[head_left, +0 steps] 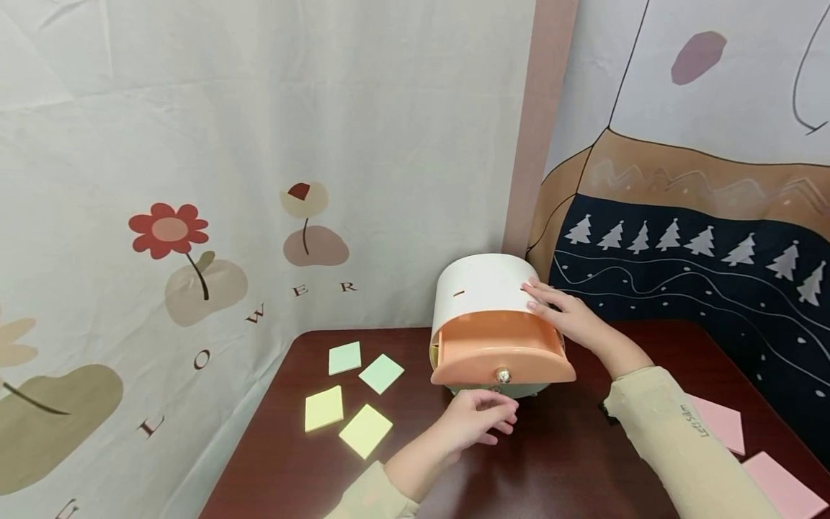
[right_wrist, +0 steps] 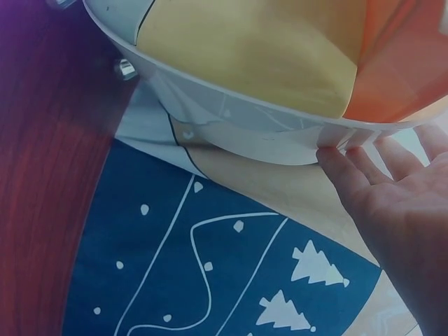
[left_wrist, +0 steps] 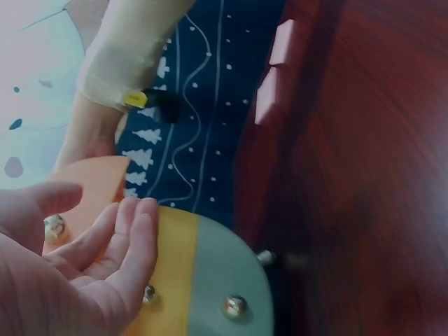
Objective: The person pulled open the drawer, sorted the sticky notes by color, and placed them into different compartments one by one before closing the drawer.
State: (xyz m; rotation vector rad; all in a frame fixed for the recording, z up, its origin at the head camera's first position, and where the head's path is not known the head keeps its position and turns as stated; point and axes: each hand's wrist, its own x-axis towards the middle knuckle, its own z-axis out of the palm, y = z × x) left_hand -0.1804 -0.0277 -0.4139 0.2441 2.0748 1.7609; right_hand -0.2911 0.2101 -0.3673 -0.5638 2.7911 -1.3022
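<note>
Fingers (head_left: 499,418) of the left hand (head_left: 476,422), loosely curled and holding nothing, hover at 6 o'clock below the drawer knob (head_left: 503,375); the right hand (head_left: 564,313) lies flat on the white cabinet (head_left: 483,288).

My head cam looks forward and down from mid range over the table (head_left: 570,461), both wrist cams sit tight against the drawer box (head_left: 496,324), left facing its front, right its side, all three sharing it.
</note>
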